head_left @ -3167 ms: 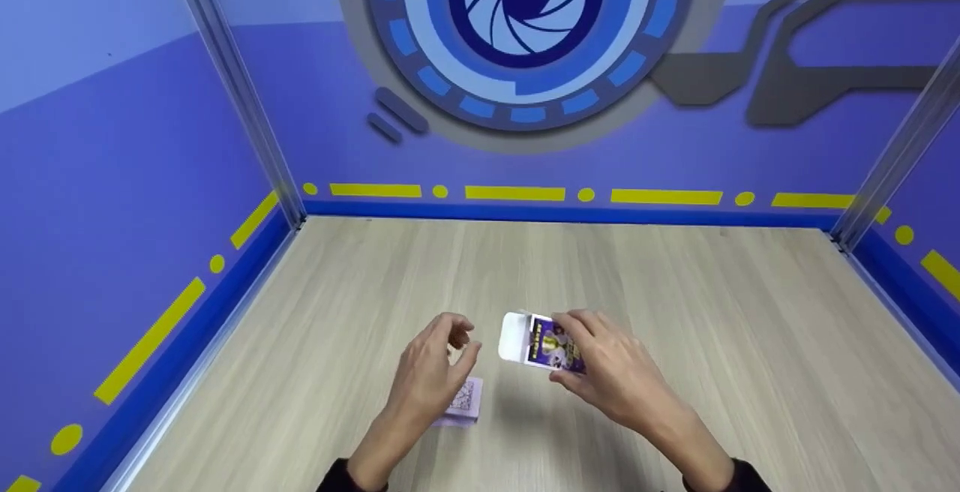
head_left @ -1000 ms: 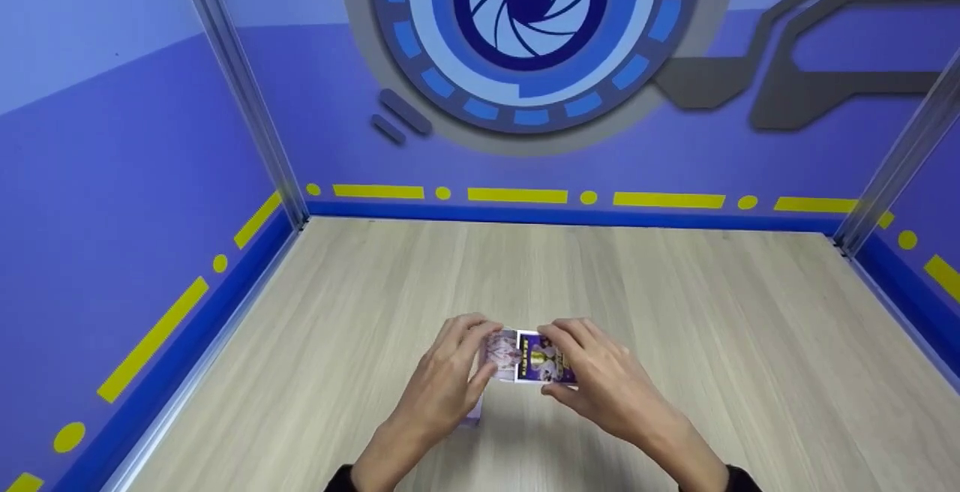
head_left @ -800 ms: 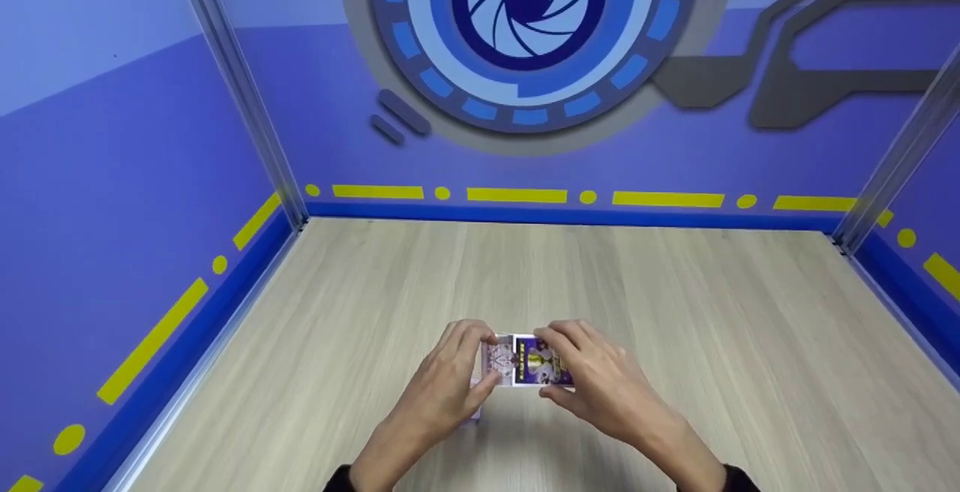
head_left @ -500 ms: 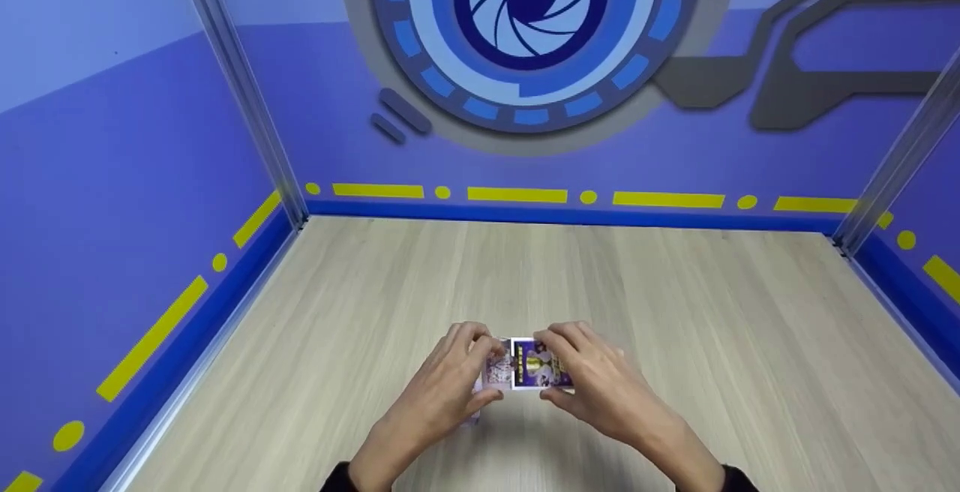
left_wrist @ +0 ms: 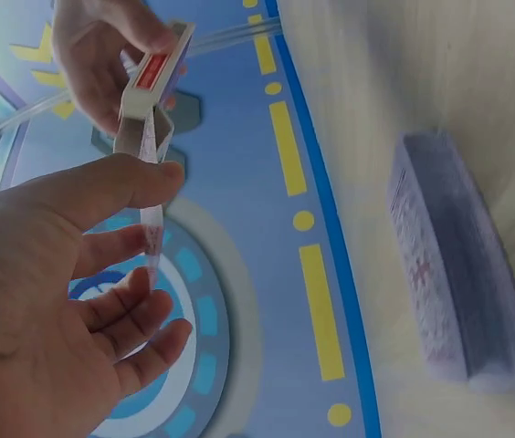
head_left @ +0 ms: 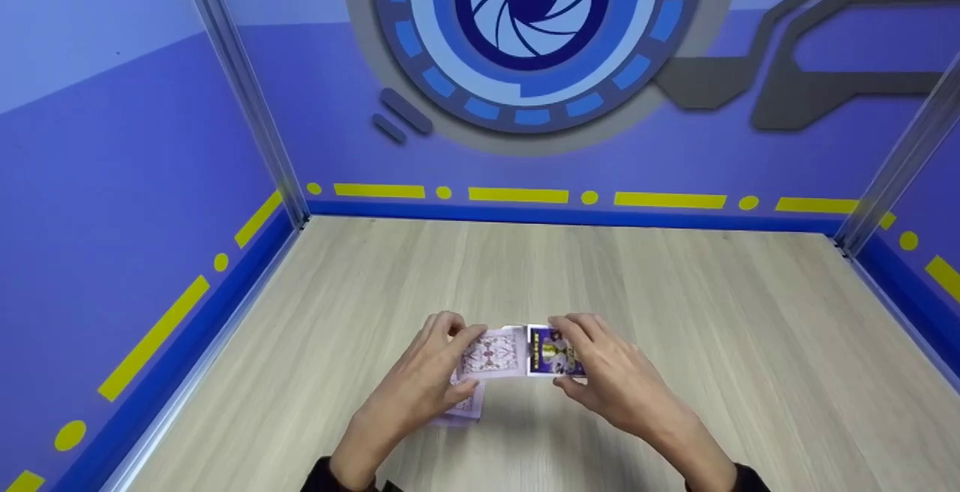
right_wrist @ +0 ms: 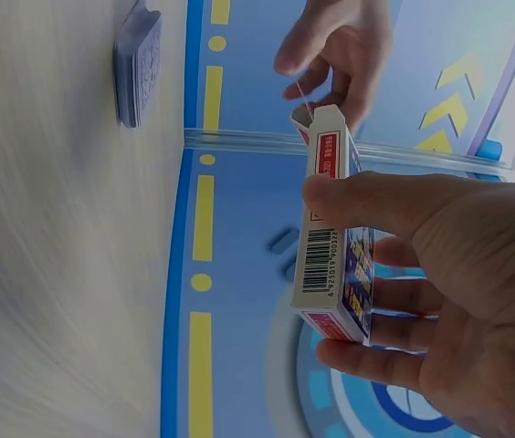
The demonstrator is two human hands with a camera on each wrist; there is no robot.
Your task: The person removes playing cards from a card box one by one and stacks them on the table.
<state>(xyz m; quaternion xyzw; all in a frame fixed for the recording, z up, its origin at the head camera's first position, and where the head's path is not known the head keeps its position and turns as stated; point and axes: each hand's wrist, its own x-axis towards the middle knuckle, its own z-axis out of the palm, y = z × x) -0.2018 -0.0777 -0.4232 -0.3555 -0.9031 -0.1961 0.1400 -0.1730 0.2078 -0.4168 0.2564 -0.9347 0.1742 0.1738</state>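
Right hand [head_left: 619, 368] grips box [right_wrist: 323, 246], fingers curled. Left hand [head_left: 420, 372] pinches patterned card [head_left: 491, 351] at box's open end. Deck [left_wrist: 463, 265] on table [head_left: 675, 304].

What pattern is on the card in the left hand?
The card has red and grey scrollwork inside a pale border, clearest in the head view.

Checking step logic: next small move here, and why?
Probably draw the card clear of the box with the left hand: that hand pinches the card, most of which shows outside the box's open end, and the right hand grips the box.
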